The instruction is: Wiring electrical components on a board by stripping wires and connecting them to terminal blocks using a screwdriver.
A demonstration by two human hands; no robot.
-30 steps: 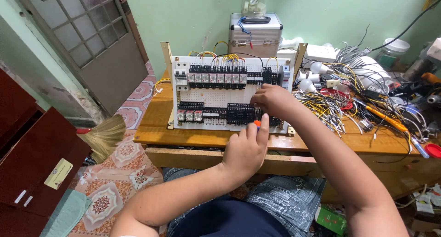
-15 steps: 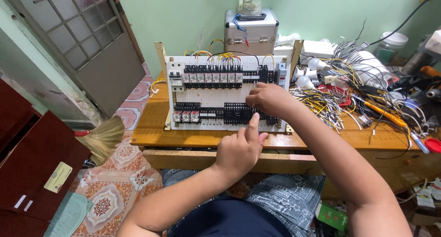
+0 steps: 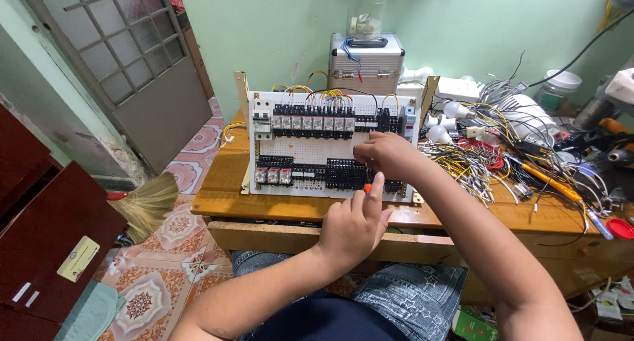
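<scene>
White perforated panel [image 3: 330,149] carrying black terminal blocks [image 3: 317,110], with yellow wires [image 3: 300,89] looping at 12 o'clock. A bit of orange, probably a screwdriver handle [image 3: 367,188], shows by the hands. Honey-brown wooden surface [image 3: 224,196], mint green wall [image 3: 264,31], silver case [image 3: 366,64], floor tiles [image 3: 165,281] in a pink floral pattern, red lid [image 3: 621,228] at 3 o'clock.

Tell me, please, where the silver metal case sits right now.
In the head view, the silver metal case stands at the back of the wooden table against the green wall, just behind the white wiring panel, with a clear jar on top.
</scene>
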